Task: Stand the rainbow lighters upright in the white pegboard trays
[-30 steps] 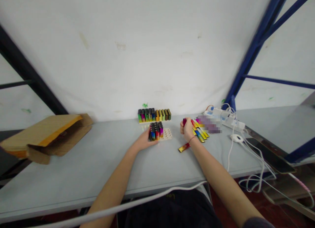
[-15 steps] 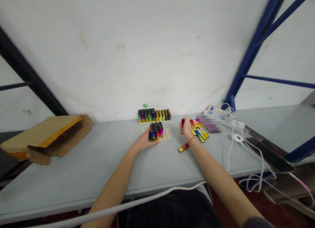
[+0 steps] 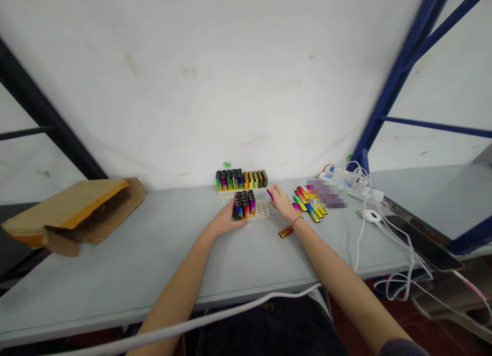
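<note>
My left hand (image 3: 222, 221) rests against the left side of a block of upright lighters (image 3: 244, 205), which stands on a white pegged tray (image 3: 261, 209). Whether it grips them is hard to tell. My right hand (image 3: 282, 204) pinches a magenta lighter (image 3: 270, 194) in its fingertips, just right of the tray. Beside that hand lies a fan of loose multicoloured lighters (image 3: 309, 205). A red and gold lighter (image 3: 286, 232) lies below my right wrist. Behind the tray stands a row of upright lighters (image 3: 241, 180).
A brown padded envelope (image 3: 73, 217) lies at the grey table's (image 3: 115, 279) left end. A power strip (image 3: 349, 184) with white cables and a phone (image 3: 423, 248) lie to the right. A blurred patch (image 3: 326, 193) covers something behind the loose lighters. Blue steel uprights (image 3: 395, 74) stand behind.
My right hand has moved left from above the loose lighters toward the tray, carrying the magenta lighter. My left hand has not moved.
</note>
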The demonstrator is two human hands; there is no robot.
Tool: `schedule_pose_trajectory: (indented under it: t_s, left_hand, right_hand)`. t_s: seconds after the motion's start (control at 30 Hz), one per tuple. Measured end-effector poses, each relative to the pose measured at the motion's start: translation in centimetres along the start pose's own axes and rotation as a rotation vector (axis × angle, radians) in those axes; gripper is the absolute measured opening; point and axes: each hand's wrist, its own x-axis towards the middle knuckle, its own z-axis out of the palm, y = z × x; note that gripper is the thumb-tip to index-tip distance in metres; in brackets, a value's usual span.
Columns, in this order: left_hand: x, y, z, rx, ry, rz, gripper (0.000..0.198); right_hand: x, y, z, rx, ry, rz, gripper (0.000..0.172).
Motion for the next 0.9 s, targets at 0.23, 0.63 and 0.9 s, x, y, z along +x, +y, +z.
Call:
schedule_pose_trajectory:
  t_s: [0.23, 0.63, 0.9]
  left_hand:
    - [0.0, 0.0, 0.0, -0.006, -0.003, -0.005, 0.093]
    - [0.0, 0.0, 0.0, -0.024, 0.003, 0.01, 0.086]
    - [0.0, 0.1, 0.0, -0.012, 0.004, 0.006, 0.087]
  right_hand:
    - [-0.7, -1.5, 0.8, -0.029, -0.238, -0.212, 0.037]
    - [-0.7, -1.1, 0.8, 0.005, -0.335, -0.2, 0.038]
    - [-0.4, -0.6, 0.7, 0.002, -0.384, -0.169, 0.039]
